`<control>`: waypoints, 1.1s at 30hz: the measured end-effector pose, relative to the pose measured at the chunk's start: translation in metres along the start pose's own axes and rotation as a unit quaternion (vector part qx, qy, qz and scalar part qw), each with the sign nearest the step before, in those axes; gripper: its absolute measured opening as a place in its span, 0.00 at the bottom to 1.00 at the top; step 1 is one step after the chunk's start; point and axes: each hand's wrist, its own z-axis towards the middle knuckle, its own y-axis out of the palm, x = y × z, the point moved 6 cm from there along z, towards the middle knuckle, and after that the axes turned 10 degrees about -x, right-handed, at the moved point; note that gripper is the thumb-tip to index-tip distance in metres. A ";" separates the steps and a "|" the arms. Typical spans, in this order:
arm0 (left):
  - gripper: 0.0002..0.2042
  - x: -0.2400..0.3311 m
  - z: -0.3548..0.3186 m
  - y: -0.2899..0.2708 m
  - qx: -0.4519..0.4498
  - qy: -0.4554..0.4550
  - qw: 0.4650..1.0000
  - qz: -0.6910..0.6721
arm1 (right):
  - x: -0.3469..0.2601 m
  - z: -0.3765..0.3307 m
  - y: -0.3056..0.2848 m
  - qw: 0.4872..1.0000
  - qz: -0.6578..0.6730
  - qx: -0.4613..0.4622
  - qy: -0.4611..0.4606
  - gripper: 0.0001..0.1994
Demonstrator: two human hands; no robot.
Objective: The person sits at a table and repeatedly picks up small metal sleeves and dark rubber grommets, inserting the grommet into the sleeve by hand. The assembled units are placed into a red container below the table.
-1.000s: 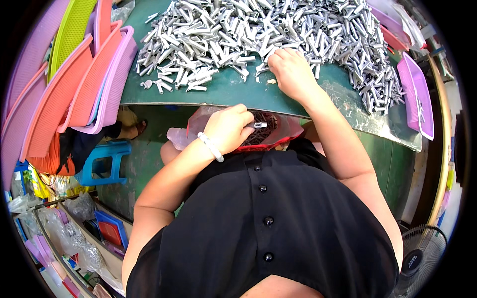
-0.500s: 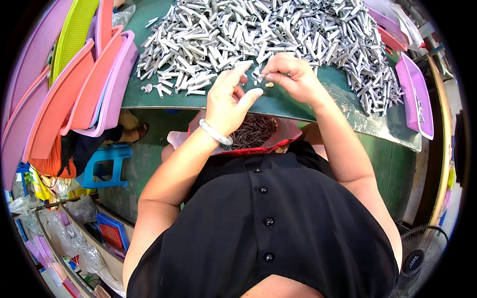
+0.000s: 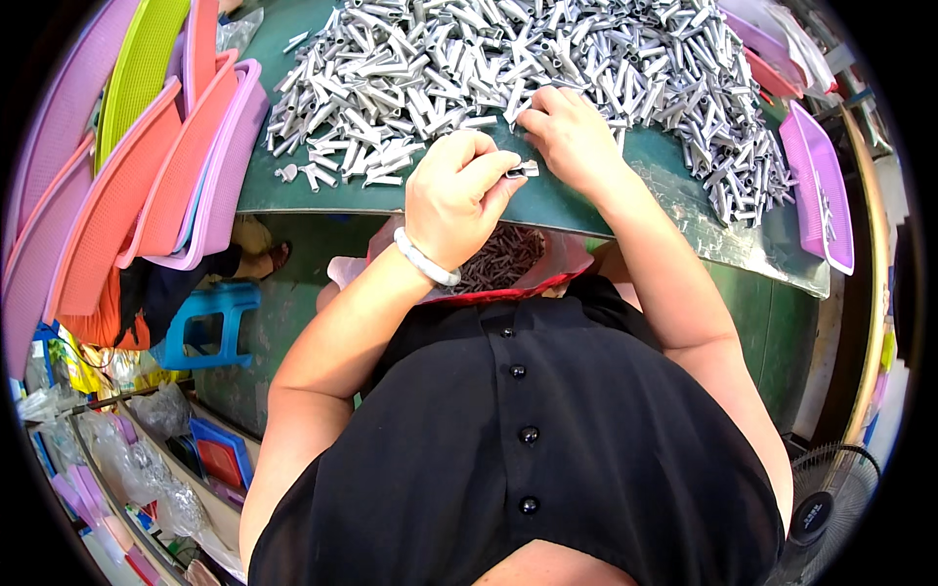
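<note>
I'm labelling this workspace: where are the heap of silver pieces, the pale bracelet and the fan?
Heap of silver pieces (image 3: 532,68): head view, on the heap's middle.
Pale bracelet (image 3: 418,260): head view, on its band.
Fan (image 3: 812,517): head view, on its hub.

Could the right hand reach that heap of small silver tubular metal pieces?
Probably yes: the right hand is at the near edge of the heap of silver tubular metal pieces, nothing visibly blocking it.

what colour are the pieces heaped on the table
The pieces are silvery grey, clearest in the head view.
</note>
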 end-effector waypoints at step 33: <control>0.09 -0.034 -0.006 0.042 0.021 -0.083 0.994 -0.070 | -0.018 -0.003 0.006 0.959 0.267 0.098 -0.001 0.12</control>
